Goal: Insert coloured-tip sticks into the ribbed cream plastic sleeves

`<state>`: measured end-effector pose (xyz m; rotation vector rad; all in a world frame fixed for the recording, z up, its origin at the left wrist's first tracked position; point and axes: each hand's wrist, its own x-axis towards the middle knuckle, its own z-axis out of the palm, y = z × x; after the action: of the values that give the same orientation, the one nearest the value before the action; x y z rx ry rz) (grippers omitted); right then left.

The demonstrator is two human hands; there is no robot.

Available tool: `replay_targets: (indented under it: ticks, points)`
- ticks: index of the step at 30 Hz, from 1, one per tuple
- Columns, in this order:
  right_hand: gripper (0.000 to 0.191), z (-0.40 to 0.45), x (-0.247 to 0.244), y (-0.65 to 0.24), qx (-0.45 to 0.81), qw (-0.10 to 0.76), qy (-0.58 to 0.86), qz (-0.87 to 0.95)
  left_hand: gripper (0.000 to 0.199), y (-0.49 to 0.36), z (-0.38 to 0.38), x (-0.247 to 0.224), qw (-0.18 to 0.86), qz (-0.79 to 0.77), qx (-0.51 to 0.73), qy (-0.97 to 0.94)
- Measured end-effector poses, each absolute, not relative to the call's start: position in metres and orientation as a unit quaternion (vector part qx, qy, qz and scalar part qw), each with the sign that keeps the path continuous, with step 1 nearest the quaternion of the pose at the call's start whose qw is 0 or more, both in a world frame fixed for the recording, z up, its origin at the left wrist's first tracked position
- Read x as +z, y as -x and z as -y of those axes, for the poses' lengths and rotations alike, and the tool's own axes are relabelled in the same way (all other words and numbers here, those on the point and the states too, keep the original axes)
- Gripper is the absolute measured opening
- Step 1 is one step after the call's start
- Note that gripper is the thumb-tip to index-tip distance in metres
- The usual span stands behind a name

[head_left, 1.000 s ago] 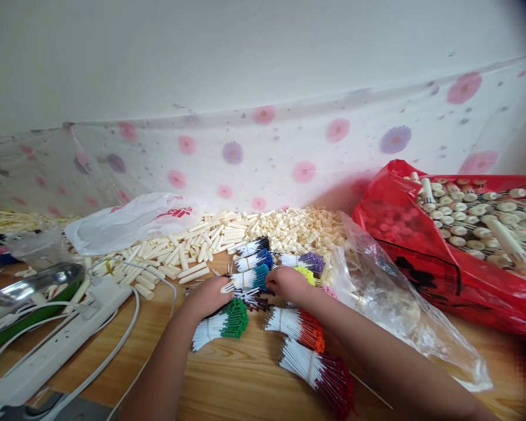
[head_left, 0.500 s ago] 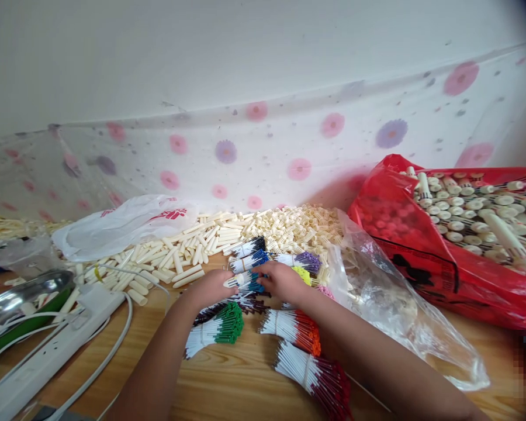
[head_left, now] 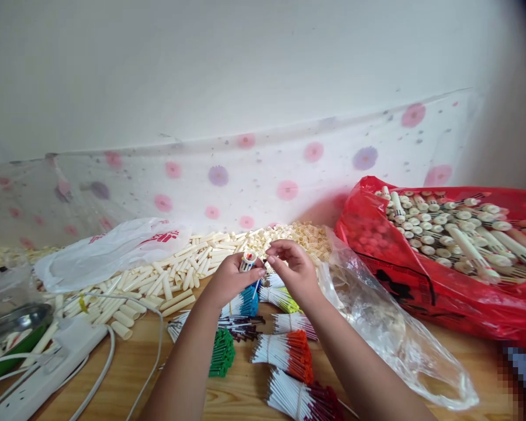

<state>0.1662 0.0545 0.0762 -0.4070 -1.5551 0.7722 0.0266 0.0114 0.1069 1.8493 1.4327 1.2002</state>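
My left hand pinches a small cream pen part, held upright, with bits of colour showing in its round open end. A thin white stick hangs below it. To its right, my right hand has its thumb and fingers drawn together; something small and dark shows at the fingertips, too tiny to name. Beneath the hands lie banded bundles of thin white pen refills with coloured ends: a blue bundle, a yellow bundle, a green bundle, an orange bundle and a dark red bundle.
Behind the hands is a heap of cream tubes and small slotted pieces. A red bag full of pen parts stands right, beside a clear plastic bag. On the left are a power strip, cables and a metal scoop.
Both hands have risen from the blue bundles. The pen part in my left hand is now tipped upright with its end showing. The view has shifted slightly.
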Motion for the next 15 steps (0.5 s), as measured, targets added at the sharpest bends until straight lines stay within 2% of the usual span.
replay_targets:
  ticks: [4, 8, 11, 15]
  points:
    - [0.013, -0.047, 0.090, -0.182, 0.327, 0.645, 0.175, 0.668, 0.017, -0.045, -0.012, 0.119, 0.210, -0.515, 0.493, -0.669]
    - [0.008, -0.033, 0.102, -0.191, 0.301, 0.638, 0.176, 0.686, 0.004, -0.057, 0.000, 0.125, 0.066, -0.486, 0.509, -0.708]
    - [0.003, -0.023, 0.109, -0.191, 0.254, 0.650, 0.181, 0.693, 0.009, -0.059, 0.008, 0.128, -0.010, -0.433, 0.500, -0.750]
    - [0.004, -0.015, 0.118, -0.189, 0.176, 0.667, 0.168, 0.704, 0.011, -0.054, 0.009, 0.129, -0.044, -0.386, 0.518, -0.762]
